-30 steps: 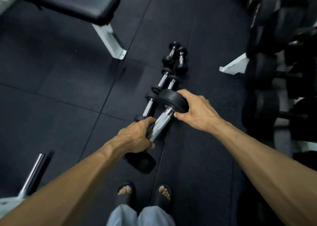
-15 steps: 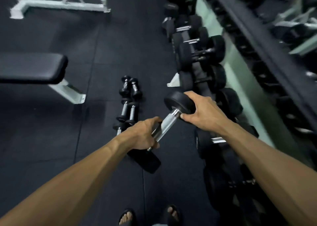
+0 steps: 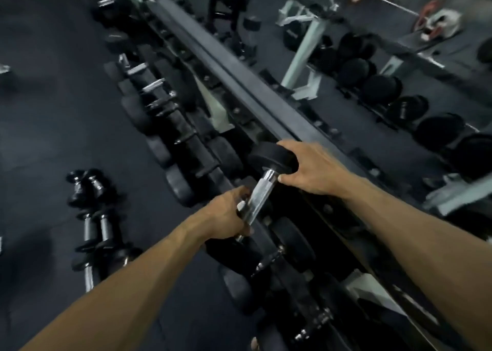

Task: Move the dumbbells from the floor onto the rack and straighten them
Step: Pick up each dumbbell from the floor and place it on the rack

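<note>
I carry a dumbbell (image 3: 262,191) with a chrome handle and black round heads, tilted, above the front of the dumbbell rack (image 3: 239,92). My left hand (image 3: 226,216) grips the lower part of the handle. My right hand (image 3: 311,168) holds the upper black head from the right side. The lower head is partly hidden under my left hand. Several small chrome-handled dumbbells (image 3: 93,217) lie in a row on the dark floor at the left.
The rack runs diagonally from upper left to lower right, its lower tier full of black dumbbells (image 3: 165,105). Behind it a mirror shows reflected dumbbells (image 3: 383,87) and a pale frame (image 3: 306,44). Dark rubber floor (image 3: 53,111) spreads to the left.
I have lifted the dumbbell from floor height up towards the rack, and my view has swung right and up. The floor dumbbells now lie far to the left. Both hands keep their hold.
</note>
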A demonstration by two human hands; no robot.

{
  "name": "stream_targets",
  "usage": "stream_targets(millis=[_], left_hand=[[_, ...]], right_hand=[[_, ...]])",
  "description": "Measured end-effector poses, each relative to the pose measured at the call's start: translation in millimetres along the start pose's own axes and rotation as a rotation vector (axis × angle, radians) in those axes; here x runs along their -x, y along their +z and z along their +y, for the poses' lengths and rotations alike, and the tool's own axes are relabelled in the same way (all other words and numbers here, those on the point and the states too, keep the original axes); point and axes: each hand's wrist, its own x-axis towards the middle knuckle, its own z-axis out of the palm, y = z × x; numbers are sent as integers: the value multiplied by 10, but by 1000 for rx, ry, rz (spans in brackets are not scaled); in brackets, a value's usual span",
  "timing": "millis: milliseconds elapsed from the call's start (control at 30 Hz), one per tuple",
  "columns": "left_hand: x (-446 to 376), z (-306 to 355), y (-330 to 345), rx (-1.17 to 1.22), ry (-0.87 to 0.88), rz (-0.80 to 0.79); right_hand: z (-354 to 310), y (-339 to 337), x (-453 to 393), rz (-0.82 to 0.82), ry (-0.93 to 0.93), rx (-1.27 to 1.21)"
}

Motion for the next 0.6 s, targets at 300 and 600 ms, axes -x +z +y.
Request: stream_targets(millis=[300, 600], left_hand=[[-1086, 1352, 743, -35, 162, -111], [-1642, 1704, 1111, -33, 89, -140]], right_hand=[[1542, -803, 366, 32, 187, 54], [2342, -771, 266, 38, 252, -29]])
